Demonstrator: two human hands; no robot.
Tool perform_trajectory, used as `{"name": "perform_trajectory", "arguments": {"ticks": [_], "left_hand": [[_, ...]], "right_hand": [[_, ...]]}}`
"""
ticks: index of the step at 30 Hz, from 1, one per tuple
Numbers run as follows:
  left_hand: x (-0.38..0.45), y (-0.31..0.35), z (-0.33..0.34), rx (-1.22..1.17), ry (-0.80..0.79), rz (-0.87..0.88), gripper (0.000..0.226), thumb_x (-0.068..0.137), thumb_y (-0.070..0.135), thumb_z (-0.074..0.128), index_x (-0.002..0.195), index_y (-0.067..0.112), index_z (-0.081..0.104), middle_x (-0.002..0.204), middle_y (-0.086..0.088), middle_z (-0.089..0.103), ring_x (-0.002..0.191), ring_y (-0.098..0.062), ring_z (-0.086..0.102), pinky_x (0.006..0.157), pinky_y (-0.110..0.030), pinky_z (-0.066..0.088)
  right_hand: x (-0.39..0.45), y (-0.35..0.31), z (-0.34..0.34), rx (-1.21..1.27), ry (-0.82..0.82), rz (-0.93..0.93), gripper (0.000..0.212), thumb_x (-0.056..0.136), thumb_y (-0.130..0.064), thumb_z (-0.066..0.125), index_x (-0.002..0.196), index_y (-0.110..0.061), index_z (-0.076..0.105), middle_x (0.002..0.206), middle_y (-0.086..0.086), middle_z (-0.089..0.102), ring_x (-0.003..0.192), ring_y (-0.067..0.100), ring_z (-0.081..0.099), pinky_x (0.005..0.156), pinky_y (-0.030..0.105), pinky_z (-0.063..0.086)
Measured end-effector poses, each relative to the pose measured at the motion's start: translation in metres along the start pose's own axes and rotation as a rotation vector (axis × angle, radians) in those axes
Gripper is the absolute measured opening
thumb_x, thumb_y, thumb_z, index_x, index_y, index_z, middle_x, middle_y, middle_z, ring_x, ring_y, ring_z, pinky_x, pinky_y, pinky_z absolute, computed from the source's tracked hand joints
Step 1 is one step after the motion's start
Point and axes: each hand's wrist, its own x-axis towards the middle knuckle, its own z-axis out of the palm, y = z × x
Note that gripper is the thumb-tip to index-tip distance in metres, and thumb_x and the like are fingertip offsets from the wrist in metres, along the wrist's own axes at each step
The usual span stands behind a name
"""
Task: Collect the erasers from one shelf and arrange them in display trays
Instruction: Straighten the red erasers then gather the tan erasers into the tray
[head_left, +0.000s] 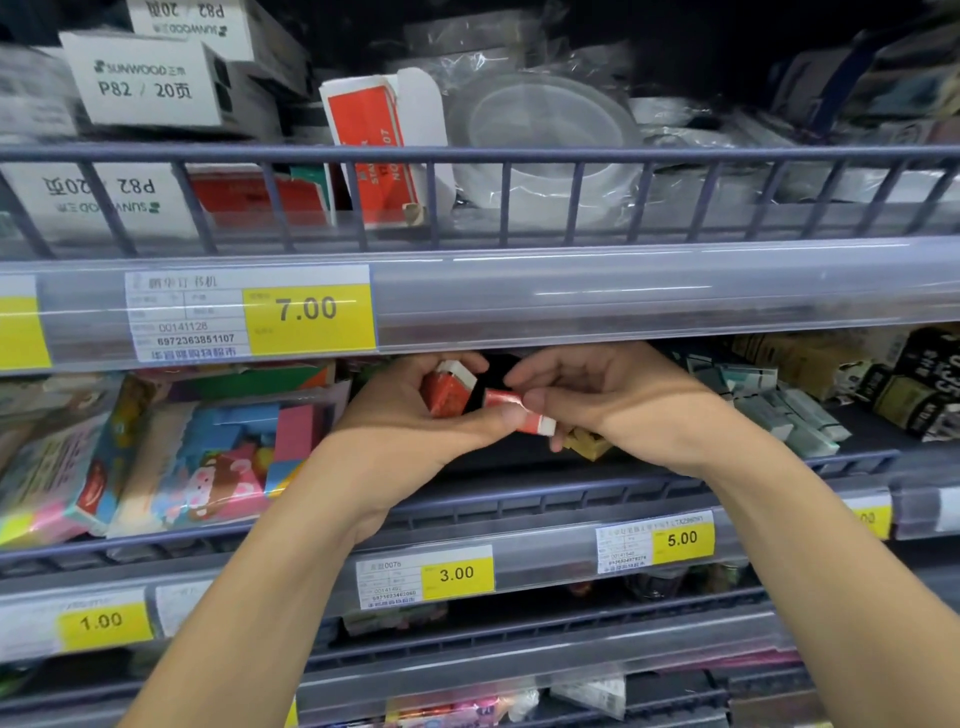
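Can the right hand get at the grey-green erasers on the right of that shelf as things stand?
Probably yes for reach: the grey-green erasers lie loose just beside the right hand, nothing between. But its fingers are pinching a red eraser with the left hand, so it would have to let go first.

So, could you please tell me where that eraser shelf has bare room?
Bare dark shelf floor lies under both hands, between the colourful packs and the grey-green erasers. Both of those flanks are crowded. The left hand and right hand hold red erasers.
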Motion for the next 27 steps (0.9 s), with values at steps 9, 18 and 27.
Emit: {"name": "perform_trajectory", "arguments": {"ticks": [9,18,27], "left_hand": [[-0.003,0.001,0.001,0.017,-0.106,0.058,0.042,0.066,0.05,0.086,0.104,0.053,0.07,0.089,0.023,0.076,0.068,0.008,0.065,0.062,-0.012,0.049],[-0.007,-0.003,-0.002,0.064,-0.06,0.047,0.063,0.059,0.052,0.086,0.115,0.036,0.061,0.088,0.019,0.075,0.072,0.003,0.068,0.067,-0.017,0.05],[0.002,0.004,-0.002,0.209,-0.198,0.004,0.055,0.06,0.031,0.082,0.111,0.033,0.062,0.082,0.008,0.071,0.055,0.0,0.061,0.054,-0.022,0.049]], "right_hand": [[0.001,-0.004,0.015,0.208,0.055,-0.058,0.016,0.084,-0.002,0.078,0.09,-0.016,0.072,0.081,-0.006,0.074,0.07,0.01,0.068,0.068,0.026,0.058],[-0.002,0.0,0.015,0.3,0.011,-0.07,0.027,0.082,0.007,0.076,0.094,-0.017,0.073,0.088,-0.004,0.076,0.082,0.011,0.073,0.074,0.017,0.056],[-0.004,0.0,0.028,0.217,0.045,-0.198,0.024,0.078,0.006,0.079,0.093,-0.012,0.074,0.092,0.004,0.077,0.087,0.015,0.071,0.087,0.027,0.058]]}}
